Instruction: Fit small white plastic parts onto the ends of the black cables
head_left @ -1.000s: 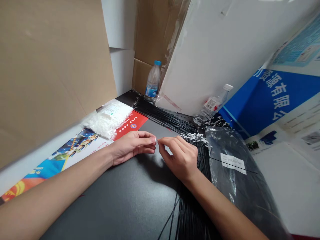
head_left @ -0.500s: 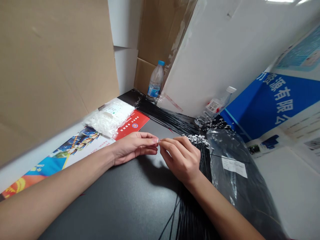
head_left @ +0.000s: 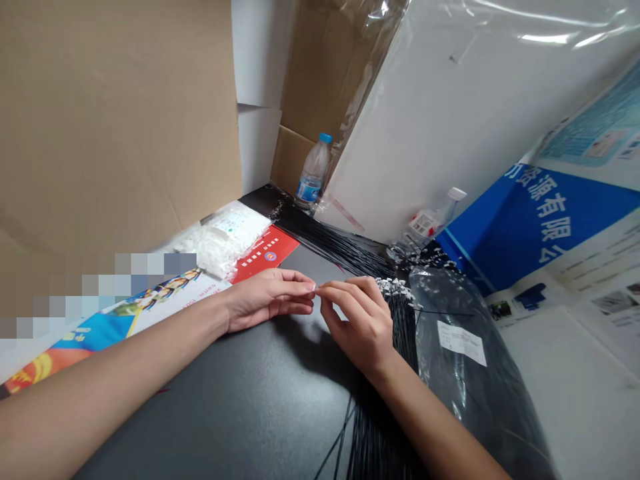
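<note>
Left hand (head_left: 273, 299) and right hand (head_left: 361, 321), fingertips closed, pinch tiny white piece (head_left: 315, 287) above dark tabletop (head_left: 225, 407), cardboard (head_left: 125, 113) bounding upper left.

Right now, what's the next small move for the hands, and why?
Probably hold the left hand steady and ease the right hand back slightly for a clear look. Their fingertips nearly meet above the dark table; a tiny white bit shows between them, and the fingers crowd it too closely to tell what the right one grips.
</note>
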The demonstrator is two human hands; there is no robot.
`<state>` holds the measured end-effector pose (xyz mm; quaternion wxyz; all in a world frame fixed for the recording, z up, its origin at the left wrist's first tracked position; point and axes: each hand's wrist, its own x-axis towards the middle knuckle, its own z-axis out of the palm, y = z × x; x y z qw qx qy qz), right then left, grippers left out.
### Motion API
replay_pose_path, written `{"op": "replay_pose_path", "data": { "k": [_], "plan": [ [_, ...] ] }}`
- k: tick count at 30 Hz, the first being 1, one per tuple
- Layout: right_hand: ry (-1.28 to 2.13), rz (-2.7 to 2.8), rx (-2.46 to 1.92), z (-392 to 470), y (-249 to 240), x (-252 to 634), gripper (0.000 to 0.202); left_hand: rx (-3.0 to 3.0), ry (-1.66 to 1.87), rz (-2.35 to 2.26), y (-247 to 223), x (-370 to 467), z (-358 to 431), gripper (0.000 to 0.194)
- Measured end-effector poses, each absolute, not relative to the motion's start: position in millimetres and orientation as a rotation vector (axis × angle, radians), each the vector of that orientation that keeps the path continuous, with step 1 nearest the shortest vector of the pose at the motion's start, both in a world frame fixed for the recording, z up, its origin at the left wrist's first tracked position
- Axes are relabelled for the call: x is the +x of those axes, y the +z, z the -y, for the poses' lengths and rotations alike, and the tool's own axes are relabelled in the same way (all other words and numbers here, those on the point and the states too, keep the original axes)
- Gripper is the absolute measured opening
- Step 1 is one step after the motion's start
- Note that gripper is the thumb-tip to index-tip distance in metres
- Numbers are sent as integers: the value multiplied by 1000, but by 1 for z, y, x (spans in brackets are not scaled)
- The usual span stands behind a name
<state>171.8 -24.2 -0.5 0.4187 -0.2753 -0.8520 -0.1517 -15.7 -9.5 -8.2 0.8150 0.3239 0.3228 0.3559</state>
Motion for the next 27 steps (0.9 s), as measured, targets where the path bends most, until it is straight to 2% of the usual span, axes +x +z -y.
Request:
{"op": "replay_pose_path", "data": {
  "k": [7, 17, 27],
  "plan": [
    [-353, 2103, -780, 25, -5, 170, 17, 649, 819, -704, -8, -13, 8, 9],
    [-757, 2248, -633, 27, 2, 181, 23, 675, 733, -690, -8, -16, 10, 11],
    [-956, 2355, -433, 31, 15, 176, 7, 694, 725, -638, -8, -16, 11, 11]
  ]
}}
